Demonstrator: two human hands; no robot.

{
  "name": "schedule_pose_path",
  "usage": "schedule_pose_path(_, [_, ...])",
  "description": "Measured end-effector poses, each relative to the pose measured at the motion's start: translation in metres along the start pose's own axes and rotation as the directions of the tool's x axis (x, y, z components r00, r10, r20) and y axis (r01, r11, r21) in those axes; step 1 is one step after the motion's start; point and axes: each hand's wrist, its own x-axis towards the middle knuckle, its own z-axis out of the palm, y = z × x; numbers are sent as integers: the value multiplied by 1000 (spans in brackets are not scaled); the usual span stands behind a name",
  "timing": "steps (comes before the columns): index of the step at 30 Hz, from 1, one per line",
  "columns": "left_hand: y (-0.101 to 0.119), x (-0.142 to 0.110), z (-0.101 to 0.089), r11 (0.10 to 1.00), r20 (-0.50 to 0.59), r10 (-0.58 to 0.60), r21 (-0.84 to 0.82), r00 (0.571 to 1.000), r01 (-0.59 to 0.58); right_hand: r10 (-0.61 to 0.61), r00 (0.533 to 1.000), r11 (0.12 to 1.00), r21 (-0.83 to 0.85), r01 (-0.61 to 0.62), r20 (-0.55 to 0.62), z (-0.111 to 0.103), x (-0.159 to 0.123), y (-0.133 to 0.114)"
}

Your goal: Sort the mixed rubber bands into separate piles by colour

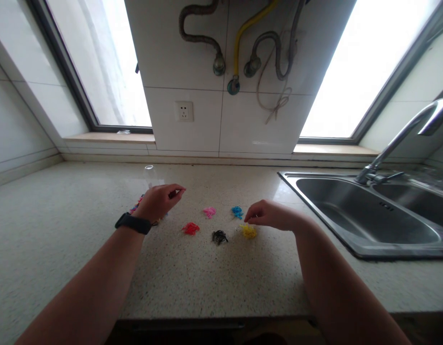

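My left hand [159,202], with a dark watch [133,223] on the wrist, hovers over the counter with thumb and fingers pinched together. A multicoloured pile [137,205], mostly hidden, lies behind it. Closed fingertips of my right hand [264,214] are just above a yellow pile [249,231], beside a blue pile [237,212]. What either pinch holds, if anything, is too small to make out. Between the hands lie a pink pile [209,212], a red pile [191,229] and a black pile [219,236]. All look like small thin rubber bands.
The speckled counter [214,282] ends at a front edge near me. A steel double sink [351,201] with a faucet [404,136] is at the right. Behind the left hand stands a small clear container [148,168]. Pipes and a socket [184,111] are on the tiled wall.
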Motion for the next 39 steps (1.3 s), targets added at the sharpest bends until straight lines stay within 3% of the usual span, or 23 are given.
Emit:
schedule_pose_path(7, [-1,1,-12,998,-23,-46,-33,999,45,25,968,996,-80,-47,-251,9,13,9])
schedule_pose_path(14, [-26,1,-22,996,58,-87,-16,994,89,63,898,997,-6,-73,-436,13,26,31])
schedule_pose_path(23, [-56,-1,-17,994,239,-99,68,966,85,120,882,993,52,-109,-456,10,36,54])
schedule_pose_path(29, [-62,-3,-14,995,296,-69,92,953,44,125,889,992,38,-121,-440,10,39,58])
schedule_pose_path(39, [-59,-2,-18,992,235,-129,40,963,123,123,887,992,69,-103,-444,9,39,60])
